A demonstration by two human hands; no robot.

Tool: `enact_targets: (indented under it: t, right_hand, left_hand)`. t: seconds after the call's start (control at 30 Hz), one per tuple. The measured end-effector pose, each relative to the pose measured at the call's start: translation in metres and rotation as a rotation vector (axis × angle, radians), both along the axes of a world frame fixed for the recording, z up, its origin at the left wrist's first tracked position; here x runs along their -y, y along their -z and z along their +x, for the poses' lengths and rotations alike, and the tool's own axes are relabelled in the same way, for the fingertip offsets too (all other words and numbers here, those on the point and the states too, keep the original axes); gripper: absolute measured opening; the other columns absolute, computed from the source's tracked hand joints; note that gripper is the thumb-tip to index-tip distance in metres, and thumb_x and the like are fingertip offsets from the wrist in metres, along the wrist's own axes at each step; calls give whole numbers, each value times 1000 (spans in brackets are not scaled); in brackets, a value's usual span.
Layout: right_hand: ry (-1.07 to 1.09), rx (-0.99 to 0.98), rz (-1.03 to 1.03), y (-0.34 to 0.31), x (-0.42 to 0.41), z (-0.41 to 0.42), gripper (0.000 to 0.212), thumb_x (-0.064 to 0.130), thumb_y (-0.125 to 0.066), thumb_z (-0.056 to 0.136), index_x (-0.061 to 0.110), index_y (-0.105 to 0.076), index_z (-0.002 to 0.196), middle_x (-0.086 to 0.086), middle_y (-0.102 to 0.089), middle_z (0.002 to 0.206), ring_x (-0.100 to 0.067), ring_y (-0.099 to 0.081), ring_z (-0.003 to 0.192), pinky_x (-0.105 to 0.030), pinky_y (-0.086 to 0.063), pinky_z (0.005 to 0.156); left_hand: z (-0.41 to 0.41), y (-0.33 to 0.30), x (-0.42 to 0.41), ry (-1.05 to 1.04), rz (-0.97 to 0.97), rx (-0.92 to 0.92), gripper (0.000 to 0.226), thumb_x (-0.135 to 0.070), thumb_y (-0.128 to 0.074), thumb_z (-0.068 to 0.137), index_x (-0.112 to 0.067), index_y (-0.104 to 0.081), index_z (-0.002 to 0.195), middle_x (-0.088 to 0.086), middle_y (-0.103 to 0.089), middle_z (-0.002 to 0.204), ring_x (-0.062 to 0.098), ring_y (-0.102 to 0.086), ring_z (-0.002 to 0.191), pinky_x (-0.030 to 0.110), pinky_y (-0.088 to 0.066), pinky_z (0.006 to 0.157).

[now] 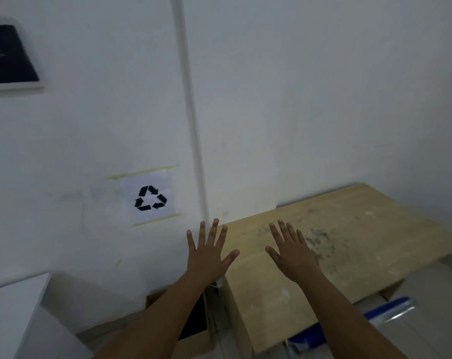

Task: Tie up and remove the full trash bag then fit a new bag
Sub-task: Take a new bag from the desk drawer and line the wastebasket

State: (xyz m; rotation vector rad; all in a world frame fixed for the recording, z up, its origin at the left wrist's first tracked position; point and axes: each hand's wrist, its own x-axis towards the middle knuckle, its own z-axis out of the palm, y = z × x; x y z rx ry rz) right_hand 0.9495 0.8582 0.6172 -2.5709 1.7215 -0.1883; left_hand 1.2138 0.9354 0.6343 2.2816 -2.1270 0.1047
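Both hands out in front, lower centre of frame, palms away, fingers straight and spread — left hand (206, 252) and right hand (291, 251) hold nothing. Can't tell whether they touch anything; the left sits in front of the white wall (297, 86), the right over the wooden tabletop (349, 229).

No trash bag visible. Closest candidate for the bin: a brown box with a dark opening (194, 317) at bottom centre, mostly hidden behind the left forearm, just beside the table's left edge. Can't confirm a bag inside it.

My read: task not started, the step in hand is locating and reaching the bag. To do it well — tilt the view down first so the rim shows, then gather the bag's edge evenly with both hands before tying, so nothing spills.

Surface: pale wood top, dusty grey smudges around its middle, right half of frame. Under it at lower right, something blue with clear plastic (390, 310) — possibly bag stock, can't tell.

Room: a recycling-symbol sheet (151, 198) taped to the wall left of centre, a white conduit (191, 112) running vertically beside it, a dark framed panel (10, 55) upper left, a white unit (12, 307) lower left.
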Motion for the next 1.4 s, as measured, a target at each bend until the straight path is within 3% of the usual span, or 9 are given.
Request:
enact_targets:
  t: [0.17,0.37,0.67,1.4]
  right_hand:
    - [57,23,-17,-13,11,-93,76,63,-20,111,28,12,170,-4,12,179,-27,8,166,-46,1,133]
    - [65,12,-38,-29,44,-231,77,62,-20,111,24,11,170,-5,11,180,-27,6,166,-45,0,134]
    - [64,-55,1,-22,116,-426,76,61,-20,112,23,10,171,-7,10,180,-28,5,166,-46,-3,134]
    - [20,-51,115,13,327,-655,78,59,-23,113,19,10,171,-8,12,179,-28,6,166,-44,0,134]
  left_hand:
    - [-88,-12,29,62,16,19,91,-86,-1,91,-35,16,164,-7,37,166,33,35,153,65,34,110]
    - [-228,-28,81,101,-21,-8,95,-89,11,84,-37,18,163,-8,40,165,32,37,152,67,27,115]
    - [-433,-10,146,69,27,-106,93,-88,0,88,-37,15,164,-8,37,166,30,37,152,66,28,114]
    - [-676,34,360,53,127,-34,94,-84,-8,94,-28,11,166,-2,34,168,33,34,154,66,20,120]
